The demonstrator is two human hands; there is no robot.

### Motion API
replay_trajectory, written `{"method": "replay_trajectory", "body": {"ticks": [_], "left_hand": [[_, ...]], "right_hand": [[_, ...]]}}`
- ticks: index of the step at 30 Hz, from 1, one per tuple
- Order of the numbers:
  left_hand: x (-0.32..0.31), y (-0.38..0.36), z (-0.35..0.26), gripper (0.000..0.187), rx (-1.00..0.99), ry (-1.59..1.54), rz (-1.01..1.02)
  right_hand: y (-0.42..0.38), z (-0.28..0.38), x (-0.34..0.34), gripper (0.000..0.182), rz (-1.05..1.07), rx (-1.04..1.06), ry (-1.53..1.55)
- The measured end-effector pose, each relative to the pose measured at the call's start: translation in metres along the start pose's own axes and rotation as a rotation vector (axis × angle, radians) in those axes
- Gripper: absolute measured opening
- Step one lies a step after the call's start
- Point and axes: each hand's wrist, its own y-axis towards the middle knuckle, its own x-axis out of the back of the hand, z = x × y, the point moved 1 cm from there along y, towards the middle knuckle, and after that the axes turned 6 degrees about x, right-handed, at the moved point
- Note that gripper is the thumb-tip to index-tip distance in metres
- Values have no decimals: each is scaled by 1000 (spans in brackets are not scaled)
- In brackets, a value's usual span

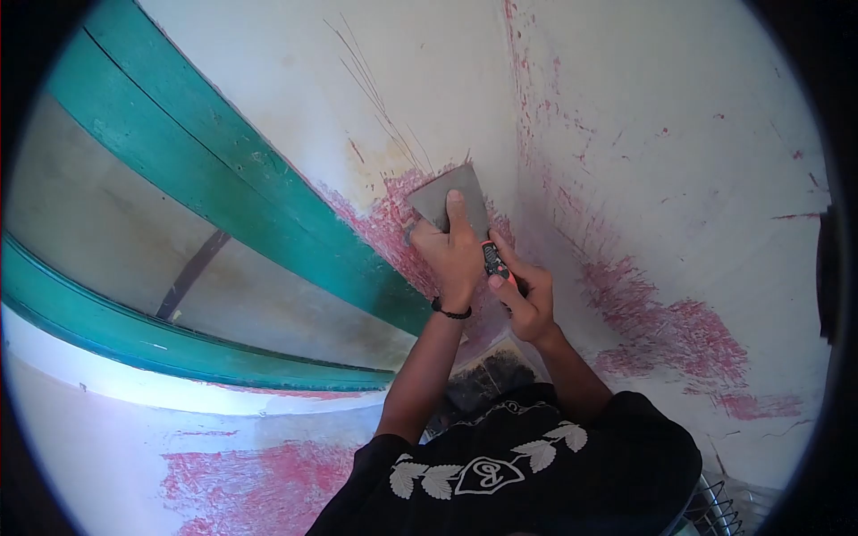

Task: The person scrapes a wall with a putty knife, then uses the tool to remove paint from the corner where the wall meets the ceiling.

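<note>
A wide-bladed scraper (pixel 475 198) lies with its grey metal blade against the wall, its edge pointing up and away from me. My right hand (pixel 529 305) is closed around its black and red handle. With a dark bracelet on the wrist, my left hand (pixel 454 255) grips the blade from the left, one digit pressed along its face. Its other fingers are partly hidden at the blade's left side. Around the blade the white wall (pixel 447 80) shows rough pink patches and several thin dark scratches.
To the left runs a green frame (pixel 223 179) around a dull panel. The wall on the right (pixel 670 179) meets this one at a corner and has pink scraped patches. A wire rack (pixel 715 509) stands at the lower right.
</note>
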Motion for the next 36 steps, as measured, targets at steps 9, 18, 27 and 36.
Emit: {"method": "replay_trajectory", "body": {"ticks": [9,18,27,36], "left_hand": [[0,1,6,32,74,-123,61],[1,-2,4,28,188,-145,118],[-16,15,-16,27,168,-215,221],[-28,20,-15,31,87,-237,177]], "right_hand": [[0,-7,-3,56,-29,75,-43],[6,2,6,55,21,121,-98],[26,15,12,54,2,128,-104],[34,10,22,54,12,145,-107]]}}
